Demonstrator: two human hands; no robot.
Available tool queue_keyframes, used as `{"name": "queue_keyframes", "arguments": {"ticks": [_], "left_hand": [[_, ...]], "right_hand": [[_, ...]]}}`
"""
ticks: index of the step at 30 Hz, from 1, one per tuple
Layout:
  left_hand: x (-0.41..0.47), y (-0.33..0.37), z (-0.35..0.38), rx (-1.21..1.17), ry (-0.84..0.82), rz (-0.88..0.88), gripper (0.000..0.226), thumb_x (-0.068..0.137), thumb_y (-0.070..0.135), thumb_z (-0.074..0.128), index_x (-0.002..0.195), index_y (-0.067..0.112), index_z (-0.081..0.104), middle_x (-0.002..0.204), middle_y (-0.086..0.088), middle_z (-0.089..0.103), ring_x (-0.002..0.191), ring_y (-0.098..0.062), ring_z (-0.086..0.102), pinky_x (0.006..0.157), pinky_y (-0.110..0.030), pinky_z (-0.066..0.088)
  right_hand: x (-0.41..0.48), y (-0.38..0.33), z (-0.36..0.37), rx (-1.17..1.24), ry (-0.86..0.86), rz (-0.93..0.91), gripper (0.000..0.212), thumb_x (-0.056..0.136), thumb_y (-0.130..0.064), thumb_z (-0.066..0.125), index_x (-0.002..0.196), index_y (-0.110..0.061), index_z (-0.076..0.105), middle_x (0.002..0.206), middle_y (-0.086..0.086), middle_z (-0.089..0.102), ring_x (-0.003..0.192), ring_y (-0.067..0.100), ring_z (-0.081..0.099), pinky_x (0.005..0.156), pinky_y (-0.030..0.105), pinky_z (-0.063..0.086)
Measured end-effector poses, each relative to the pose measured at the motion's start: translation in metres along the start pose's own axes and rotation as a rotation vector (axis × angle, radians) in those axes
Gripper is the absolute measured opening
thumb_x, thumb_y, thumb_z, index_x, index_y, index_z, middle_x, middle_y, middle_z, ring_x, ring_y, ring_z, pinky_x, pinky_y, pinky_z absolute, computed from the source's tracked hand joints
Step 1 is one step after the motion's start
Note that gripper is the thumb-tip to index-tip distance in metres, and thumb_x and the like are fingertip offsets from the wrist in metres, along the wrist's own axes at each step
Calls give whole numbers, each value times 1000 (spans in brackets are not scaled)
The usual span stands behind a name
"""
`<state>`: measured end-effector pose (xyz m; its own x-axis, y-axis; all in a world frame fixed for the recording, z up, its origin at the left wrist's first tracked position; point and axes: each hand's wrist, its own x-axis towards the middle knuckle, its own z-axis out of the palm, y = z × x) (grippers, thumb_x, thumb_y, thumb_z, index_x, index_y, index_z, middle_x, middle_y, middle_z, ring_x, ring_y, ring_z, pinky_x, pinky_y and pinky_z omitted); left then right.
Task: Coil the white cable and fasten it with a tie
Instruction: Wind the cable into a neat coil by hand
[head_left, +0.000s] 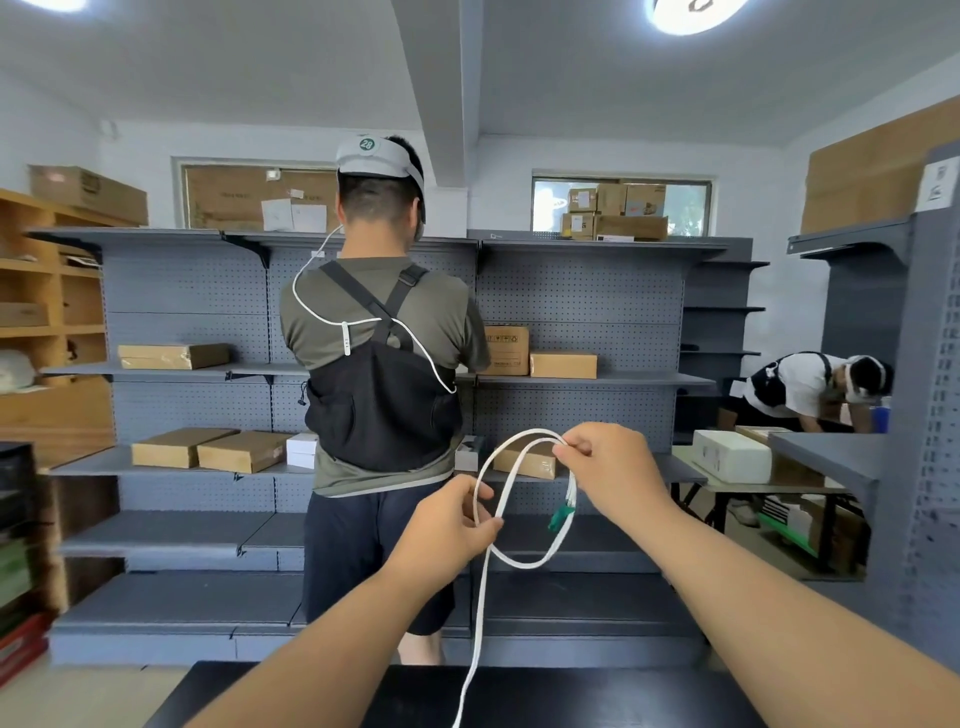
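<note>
A flat white cable (511, 480) is held up in front of me in a loose loop. My right hand (608, 467) pinches the top of the loop between thumb and fingers. A green connector (561, 516) hangs from white strands just below that hand. My left hand (449, 525) grips the cable lower on the left, where the strands cross. From there the free length of cable (475, 649) drops straight down to the dark table (571, 696). No tie is visible.
A person in a black vest (379, 374) stands close ahead with their back to me, facing grey pegboard shelves (576, 301) holding cardboard boxes. Another person (810, 389) bends over a table at the right. A grey shelf unit (924, 415) stands at the far right.
</note>
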<state>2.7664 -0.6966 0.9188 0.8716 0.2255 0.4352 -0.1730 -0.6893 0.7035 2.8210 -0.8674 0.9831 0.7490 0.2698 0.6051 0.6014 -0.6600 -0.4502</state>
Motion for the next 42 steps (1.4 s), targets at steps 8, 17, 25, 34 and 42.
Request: {"name": "queue_keyframes", "arguments": {"ticks": [8,17,25,34,42], "left_hand": [[10,12,15,138,130,11,8,91,15,56,99,16,58,82,-4,65,80,-20,62,77,-31,54],[29,16,14,374,195,143,17,96,15,46,96,6,60,82,-15,64,75,-30,59,71,-38,46],[39,8,1,375,111,265,17,94,16,50,92,13,66,72,-5,58,65,-17,45,61,-27,34],[50,-4,-14,361,34,393,22,95,19,52,109,18,69,92,-7,66,89,-21,61,74,-21,39],[58,-15,-23,154,16,362,17,91,14,59,102,18,71,93,6,71,87,-8,62,77,-18,45]], "right_hand": [[-7,25,-4,72,-23,58,19,93,-21,55,91,-8,68,84,8,70,73,20,66,61,19,46],[-4,37,9,-74,-116,40,14,94,-21,48,92,-17,62,83,1,62,74,16,56,52,19,34],[4,26,13,-147,-156,-62,20,96,-24,47,107,-19,63,100,0,63,94,19,56,77,26,41],[16,0,31,-301,-329,-109,27,97,-31,46,106,-12,63,90,0,47,89,19,54,66,22,37],[19,-12,48,-283,-398,-63,21,96,-30,50,90,-13,61,73,-7,43,81,18,50,61,20,36]]}}
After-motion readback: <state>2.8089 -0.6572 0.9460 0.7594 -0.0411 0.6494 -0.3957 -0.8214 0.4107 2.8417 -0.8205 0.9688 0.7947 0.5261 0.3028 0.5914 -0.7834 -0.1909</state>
